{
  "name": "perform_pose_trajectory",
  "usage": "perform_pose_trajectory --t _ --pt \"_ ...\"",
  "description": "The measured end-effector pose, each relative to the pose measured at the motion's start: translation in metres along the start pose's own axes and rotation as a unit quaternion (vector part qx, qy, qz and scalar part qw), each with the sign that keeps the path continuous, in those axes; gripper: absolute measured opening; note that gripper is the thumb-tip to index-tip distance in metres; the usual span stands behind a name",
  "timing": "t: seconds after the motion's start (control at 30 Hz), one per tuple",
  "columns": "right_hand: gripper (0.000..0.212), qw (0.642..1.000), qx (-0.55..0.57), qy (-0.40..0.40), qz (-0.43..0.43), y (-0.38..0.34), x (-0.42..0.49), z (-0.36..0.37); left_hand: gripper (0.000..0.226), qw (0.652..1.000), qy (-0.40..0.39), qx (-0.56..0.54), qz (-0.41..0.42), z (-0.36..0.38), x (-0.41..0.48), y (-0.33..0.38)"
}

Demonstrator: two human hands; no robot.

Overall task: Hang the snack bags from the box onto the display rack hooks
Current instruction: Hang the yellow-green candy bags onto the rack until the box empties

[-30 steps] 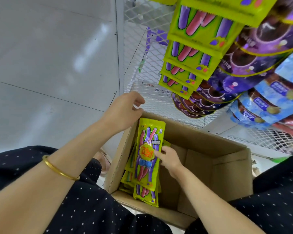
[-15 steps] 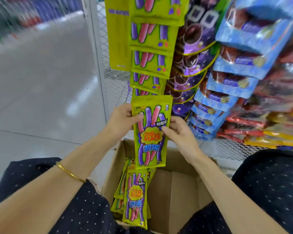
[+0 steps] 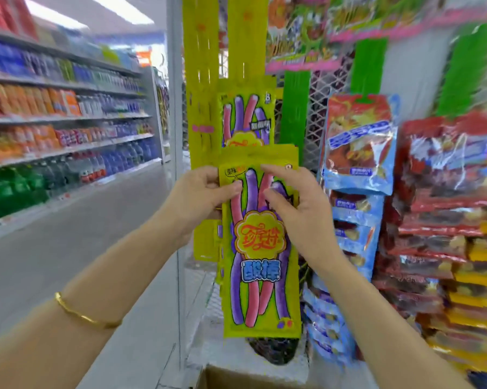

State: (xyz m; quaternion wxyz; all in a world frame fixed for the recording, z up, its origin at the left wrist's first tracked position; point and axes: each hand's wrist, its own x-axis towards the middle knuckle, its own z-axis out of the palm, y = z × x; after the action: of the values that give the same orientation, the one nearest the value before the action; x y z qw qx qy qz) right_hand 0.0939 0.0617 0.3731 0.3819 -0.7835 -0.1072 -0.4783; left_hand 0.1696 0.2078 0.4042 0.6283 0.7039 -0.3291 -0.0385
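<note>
A yellow-green snack bag [image 3: 260, 262] with pink and purple candy sticks printed on it hangs upright in front of the display rack [image 3: 318, 108]. My left hand [image 3: 201, 195] pinches its upper left edge. At the upper right, my right hand [image 3: 290, 203] holds the bag with the fingers curled over its top. Right behind it, more bags of the same kind [image 3: 246, 119] hang on the rack in a column. The hook itself is hidden by the bags. Only a corner of the cardboard box [image 3: 222, 379] shows at the bottom.
Blue snack bags [image 3: 357, 153] and red ones [image 3: 444, 192] hang to the right, with yellow packs [image 3: 480, 276] lower down. A white rack post [image 3: 175, 108] stands just left of the bags. Shelves of bottled drinks [image 3: 54, 136] line the aisle on the left.
Both hands lifted the bag out of the box up to the hanging column, and the view swung up from the box to the rack and aisle.
</note>
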Motion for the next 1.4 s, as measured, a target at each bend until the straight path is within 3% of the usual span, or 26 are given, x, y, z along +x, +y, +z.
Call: perform_pose_trajectory --t 0.1,0.23,0.33,0.43,0.67,0.83,1.0,1.1,1.2,1.4 --pt "0.037 0.999 -0.009 0.031 0.015 -0.014 0.054 -0.012 0.005 0.998 0.031 0.02 0.053 -0.008 0.037 0.042" --pt "0.039 0.998 -0.027 0.062 -0.016 -0.026 0.115 -0.024 0.009 0.978 0.137 0.033 0.154 -0.016 0.091 0.094" --pt "0.041 0.997 -0.034 0.06 -0.023 -0.022 0.153 -0.021 0.022 0.961 0.187 0.045 0.198 -0.021 0.127 0.119" --pt "0.043 0.997 -0.043 0.061 -0.034 -0.017 0.185 -0.014 0.042 0.957 0.219 0.047 0.185 -0.024 0.158 0.132" --pt "0.044 0.996 -0.069 0.056 -0.026 -0.006 0.225 0.005 0.038 0.946 0.24 0.085 0.201 -0.024 0.193 0.134" --pt "0.044 0.993 -0.103 0.048 -0.035 -0.005 0.23 0.007 0.049 0.943 0.248 0.081 0.207 -0.018 0.2 0.134" --pt "0.047 0.993 -0.113 0.034 -0.025 -0.006 0.231 0.007 0.041 0.966 0.208 -0.025 0.151 -0.02 0.201 0.136" --pt "0.048 0.993 -0.115 0.033 -0.018 -0.008 0.232 0.007 0.01 0.973 0.191 -0.052 0.119 -0.021 0.196 0.139" --pt "0.047 0.993 -0.113 0.03 -0.012 -0.01 0.231 0.007 0.023 0.977 0.167 -0.056 0.12 -0.024 0.198 0.138" --pt "0.046 0.995 -0.102 -0.003 0.0 -0.015 0.229 0.001 0.017 0.978 0.177 -0.05 0.101 -0.025 0.199 0.135"
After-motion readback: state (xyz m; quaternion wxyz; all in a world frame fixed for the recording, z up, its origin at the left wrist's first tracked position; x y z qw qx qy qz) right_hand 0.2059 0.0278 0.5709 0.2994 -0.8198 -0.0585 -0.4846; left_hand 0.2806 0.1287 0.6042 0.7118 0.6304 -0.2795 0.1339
